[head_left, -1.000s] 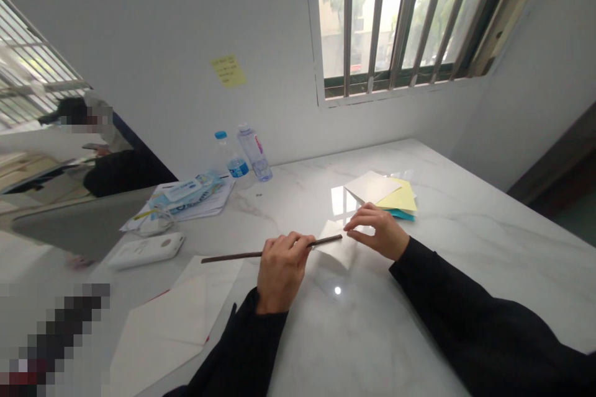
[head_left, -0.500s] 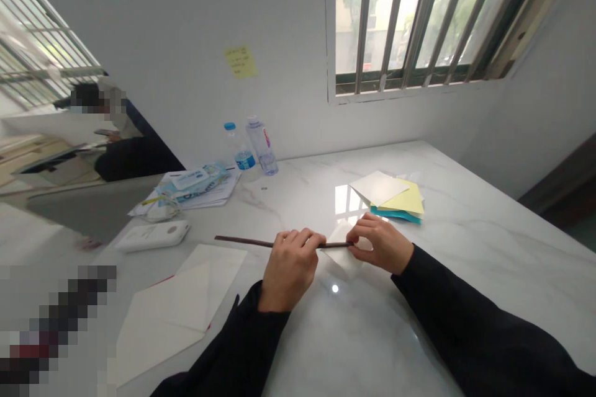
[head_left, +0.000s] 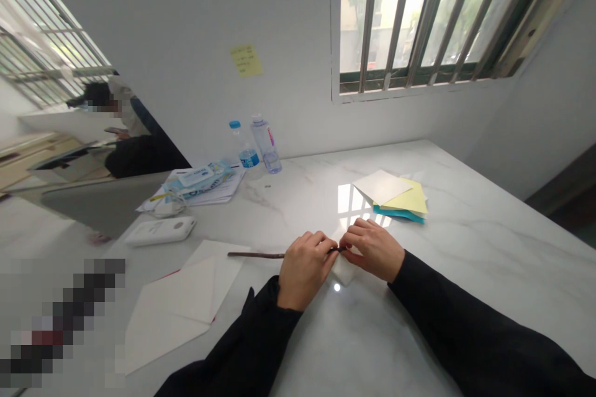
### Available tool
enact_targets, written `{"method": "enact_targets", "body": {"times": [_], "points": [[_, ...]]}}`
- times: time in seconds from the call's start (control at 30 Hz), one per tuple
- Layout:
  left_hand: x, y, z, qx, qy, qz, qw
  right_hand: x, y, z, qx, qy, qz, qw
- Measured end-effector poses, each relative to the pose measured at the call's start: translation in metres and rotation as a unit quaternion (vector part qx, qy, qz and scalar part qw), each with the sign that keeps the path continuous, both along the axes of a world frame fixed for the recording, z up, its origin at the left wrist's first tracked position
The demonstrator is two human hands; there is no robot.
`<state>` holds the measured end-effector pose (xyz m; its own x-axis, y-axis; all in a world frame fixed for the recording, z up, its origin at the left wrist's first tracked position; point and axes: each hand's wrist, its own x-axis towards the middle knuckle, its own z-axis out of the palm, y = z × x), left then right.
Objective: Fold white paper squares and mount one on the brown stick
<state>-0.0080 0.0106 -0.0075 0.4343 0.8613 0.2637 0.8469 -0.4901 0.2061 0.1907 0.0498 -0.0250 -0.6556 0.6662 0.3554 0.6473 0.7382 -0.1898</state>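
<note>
My left hand [head_left: 305, 271] grips a thin dark stick [head_left: 256, 255] near its right end, and the stick's left part sticks out over the marble tabletop [head_left: 465, 242]. My right hand [head_left: 372, 250] sits close against the left, its fingertips pinching the stick's tip against a small white paper piece [head_left: 344, 270]. Most of that paper is hidden under my fingers. Black sleeves cover both forearms.
Large white paper sheets [head_left: 186, 301] lie left of my hands. Beyond them are a white power bank [head_left: 161, 231], a stack of papers [head_left: 195, 192], and two plastic bottles [head_left: 254, 146]. Coloured paper sheets [head_left: 391, 195] lie to the right. A mirror at left reflects a person in black [head_left: 135, 149].
My hands have drawn closer together. The stick has shifted right, with its tip now between my right fingers and the paper. The camera view has also moved slightly.
</note>
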Motion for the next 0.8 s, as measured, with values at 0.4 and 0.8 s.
{"method": "enact_targets", "body": {"times": [0.4, 0.8], "points": [[0.0075, 0.0023, -0.0017, -0.005, -0.027, -0.015, 1.0, -0.0007, -0.0023, 0.0083, -0.045, 0.014, -0.034, 0.998], [0.0079, 0.0032, -0.0082, 0.015, -0.048, -0.03, 0.998, -0.0006, -0.0018, 0.0073, -0.086, 0.076, -0.047, 0.992]]}}
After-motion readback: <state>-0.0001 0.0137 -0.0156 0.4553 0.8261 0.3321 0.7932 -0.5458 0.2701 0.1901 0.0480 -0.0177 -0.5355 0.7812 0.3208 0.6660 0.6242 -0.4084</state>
